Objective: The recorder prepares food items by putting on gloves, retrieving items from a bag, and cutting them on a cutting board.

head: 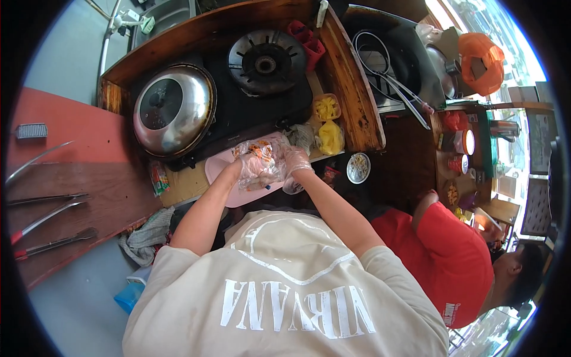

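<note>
Both my hands wear thin clear plastic gloves. My left hand (253,167) rests at the left side of a clear plastic bag (263,154) with orange print, its fingers partly hidden by the film. On the bag's right side, my right hand (296,161) grips the crumpled plastic. Under the bag lies a pink cutting board (216,167). A clear plastic container or cup (292,185) shows just below my right wrist. Beyond the board stands a black gas stove (223,111) with a lidded metal pan (174,114) and a bare burner (266,64).
Yellow food fills a tub (326,107) beside a yellow bag (330,137). A wooden partition (357,89) borders the stove. Tongs (58,243) and a grater (31,130) lie left. A bowl (358,168) is at right, near a person in a red shirt (450,263).
</note>
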